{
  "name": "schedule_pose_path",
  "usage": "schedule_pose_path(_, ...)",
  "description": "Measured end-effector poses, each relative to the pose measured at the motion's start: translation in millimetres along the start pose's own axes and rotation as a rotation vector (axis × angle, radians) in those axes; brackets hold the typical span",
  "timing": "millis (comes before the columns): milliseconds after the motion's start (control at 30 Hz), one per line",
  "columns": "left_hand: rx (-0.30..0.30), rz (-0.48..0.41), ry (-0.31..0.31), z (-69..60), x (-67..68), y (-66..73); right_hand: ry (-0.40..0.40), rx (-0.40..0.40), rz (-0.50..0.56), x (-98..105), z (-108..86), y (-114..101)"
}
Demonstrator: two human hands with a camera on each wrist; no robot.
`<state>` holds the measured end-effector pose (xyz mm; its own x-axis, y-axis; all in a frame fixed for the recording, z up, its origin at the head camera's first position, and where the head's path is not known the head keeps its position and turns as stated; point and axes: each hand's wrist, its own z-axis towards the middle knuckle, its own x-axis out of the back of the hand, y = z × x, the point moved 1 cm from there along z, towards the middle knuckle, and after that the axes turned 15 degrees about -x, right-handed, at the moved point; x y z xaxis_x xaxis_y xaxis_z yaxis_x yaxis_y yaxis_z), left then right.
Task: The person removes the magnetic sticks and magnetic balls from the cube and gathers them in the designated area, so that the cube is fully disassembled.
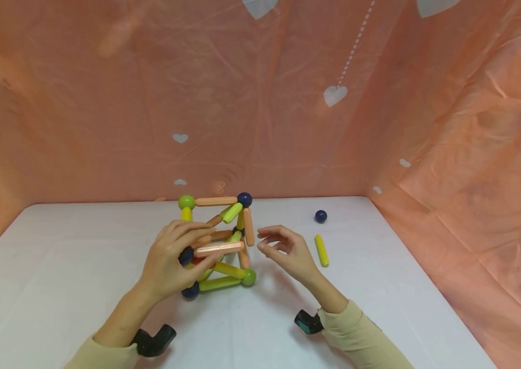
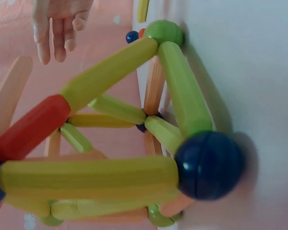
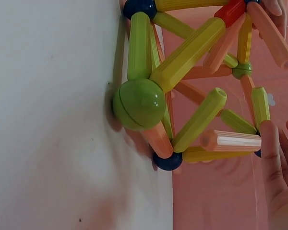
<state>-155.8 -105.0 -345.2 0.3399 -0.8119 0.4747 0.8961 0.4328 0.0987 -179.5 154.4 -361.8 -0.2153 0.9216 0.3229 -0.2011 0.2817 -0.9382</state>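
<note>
Orange cloth (image 1: 223, 92) rises behind the white table (image 1: 80, 236) and along both sides, creased on the right; pale hearts (image 1: 180, 138) dot it, some large, some small; one heart (image 1: 335, 96), right of centre, hangs below a dotted line (image 1: 356, 42); in the right wrist view, a dark speck (image 3: 80, 220) shows on the table.

The head view looks forward and down across the table (image 1: 242, 328). Both wrist views, turned sideways, share the ball-and-stick frame (image 2: 105, 177), close up, from left and right.
</note>
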Motion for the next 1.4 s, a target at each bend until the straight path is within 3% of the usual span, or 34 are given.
schedule_pose_path(300,0.049,0.011,0.006,-10.8,12.6,0.1,-0.038,-0.016,0.033,-6,1.4,-2)
schedule_pose_path(533,0.143,0.004,-0.046,-20.2,23.2,-0.6,-0.098,-0.002,0.082,-10,2.4,-3)
schedule_pose_path(800,0.124,-0.014,-0.032,-28.5,27.2,-2.3,-0.162,0.009,0.093,-17,2.9,-5)
schedule_pose_path(1067,0.165,-0.014,-0.046,-30.3,26.9,-1.3,-0.188,0.03,0.108,-24,4.3,-8)
schedule_pose_path(1400,0.132,-0.113,0.009,-31.4,24.2,-1.6,-0.218,0.038,0.149,-33,5.0,-11)
